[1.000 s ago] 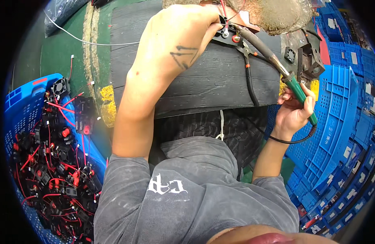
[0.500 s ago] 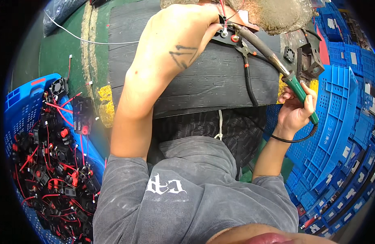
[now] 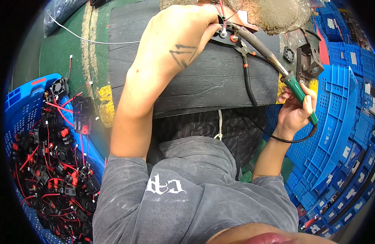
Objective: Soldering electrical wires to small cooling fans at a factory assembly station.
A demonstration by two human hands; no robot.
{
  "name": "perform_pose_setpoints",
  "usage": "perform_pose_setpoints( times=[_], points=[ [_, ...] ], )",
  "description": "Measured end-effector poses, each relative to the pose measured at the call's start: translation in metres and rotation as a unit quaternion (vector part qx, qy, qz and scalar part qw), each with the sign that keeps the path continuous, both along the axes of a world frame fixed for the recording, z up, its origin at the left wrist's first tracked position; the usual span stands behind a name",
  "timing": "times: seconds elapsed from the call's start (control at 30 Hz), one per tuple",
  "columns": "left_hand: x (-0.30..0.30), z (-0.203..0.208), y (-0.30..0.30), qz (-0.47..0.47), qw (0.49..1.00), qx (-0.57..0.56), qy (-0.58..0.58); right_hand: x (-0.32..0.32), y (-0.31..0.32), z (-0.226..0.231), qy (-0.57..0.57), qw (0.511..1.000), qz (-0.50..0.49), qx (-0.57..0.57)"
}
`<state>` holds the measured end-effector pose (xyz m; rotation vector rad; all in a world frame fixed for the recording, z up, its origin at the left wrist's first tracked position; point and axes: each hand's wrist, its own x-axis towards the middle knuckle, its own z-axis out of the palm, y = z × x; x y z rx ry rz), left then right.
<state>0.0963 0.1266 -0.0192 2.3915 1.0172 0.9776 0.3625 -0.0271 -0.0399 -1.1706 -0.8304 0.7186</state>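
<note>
My right hand (image 3: pixel 294 116) is closed round the green handle of a soldering iron (image 3: pixel 264 49), whose shaft slants up and left. Its tip is at a small black part (image 3: pixel 226 40) with metal terminals, a red ring and red wire, at the far edge of the dark board. My left hand (image 3: pixel 175 38) reaches there from the left, thumb and fingers pinched beside the tip. A thin silvery solder wire (image 3: pixel 88 41) runs from the left behind this hand; the hand hides where it is gripped. Pliers (image 3: pixel 247 75) with black handles lie just right of the part.
The dark board (image 3: pixel 207 89) lies before me. At left stands a blue crate (image 3: pixel 27 94) heaped with black parts and red wires. A small fan (image 3: pixel 289 54) and a metal bracket (image 3: pixel 310 61) sit at right, near a blue crate (image 3: pixel 335 91) and stacked blue bins.
Both hands keep almost the same pose. The iron's tip and the black part have shifted only very slightly.
</note>
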Motion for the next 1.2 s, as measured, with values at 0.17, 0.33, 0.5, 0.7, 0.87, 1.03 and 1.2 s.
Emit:
perform_pose_setpoints(
  times=[0.17,0.33,0.5,0.7,0.87,1.03,1.2],
  points=[
    [-0.0020,-0.0023,0.0023,-0.001,1.000,0.006,0.006,-0.0027,-0.0003,0.0026,-0.029,0.999,-0.003,-0.020],
    [-0.0008,-0.0036,0.0027,-0.004,1.000,-0.002,0.008,-0.0028,0.0007,0.0033,-0.007,1.000,0.000,-0.001],
    [0.0004,-0.0037,0.0027,-0.009,1.000,-0.016,0.000,-0.0037,0.0002,0.0045,-0.020,1.000,-0.009,-0.007],
    [0.0003,-0.0036,0.0025,-0.005,1.000,-0.010,-0.001,-0.0032,-0.0012,0.0068,-0.052,0.998,0.005,-0.020],
    [0.0007,-0.0035,0.0033,-0.006,1.000,-0.007,-0.001,-0.0044,0.0000,0.0065,-0.029,1.000,-0.007,-0.003],
    [0.0009,-0.0048,0.0029,-0.007,1.000,-0.010,-0.007,-0.0059,-0.0007,0.0086,-0.040,0.999,-0.007,-0.001],
    [0.0016,-0.0047,0.0023,-0.002,1.000,-0.012,-0.010,-0.0059,-0.0013,0.0085,-0.065,0.998,-0.006,-0.010]
  ],
)
